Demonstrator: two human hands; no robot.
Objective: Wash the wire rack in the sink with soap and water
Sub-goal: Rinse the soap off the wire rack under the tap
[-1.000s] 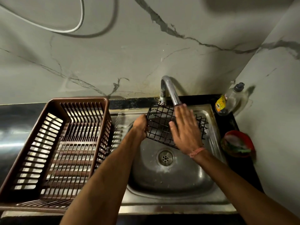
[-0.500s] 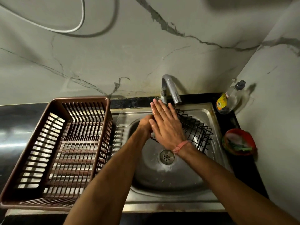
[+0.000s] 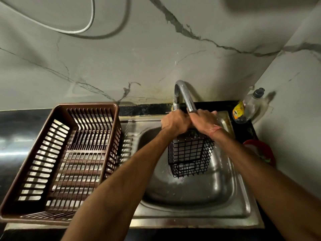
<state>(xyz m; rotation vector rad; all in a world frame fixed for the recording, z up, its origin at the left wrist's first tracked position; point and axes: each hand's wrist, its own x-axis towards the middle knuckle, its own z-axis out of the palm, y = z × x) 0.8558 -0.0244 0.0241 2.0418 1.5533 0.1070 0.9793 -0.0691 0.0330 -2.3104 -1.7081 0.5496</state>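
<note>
From the head camera, the black wire rack [image 3: 190, 154] hangs over the basin of the steel sink [image 3: 191, 211], just under the spout of the curved tap [image 3: 184, 94]. Its long axis runs from the far side toward the camera and downward, with the upper end at the hands and the lower end, which has a small folded shelf, pointing to the near side of the basin. The rack is tilted, not flat.

The left hand [image 3: 174, 123] and the right hand [image 3: 204, 121] meet at the top edge of the rack, touching each other. Both forearms reach forward from the near edge. The fingers of each hand are curled and closed around the upper wires. A pink band sits on the right wrist.

A brown plastic dish basket [image 3: 59, 160] stands left of the sink. A soap bottle [image 3: 248, 108] and a red bowl [image 3: 260, 151] are at the right.
</note>
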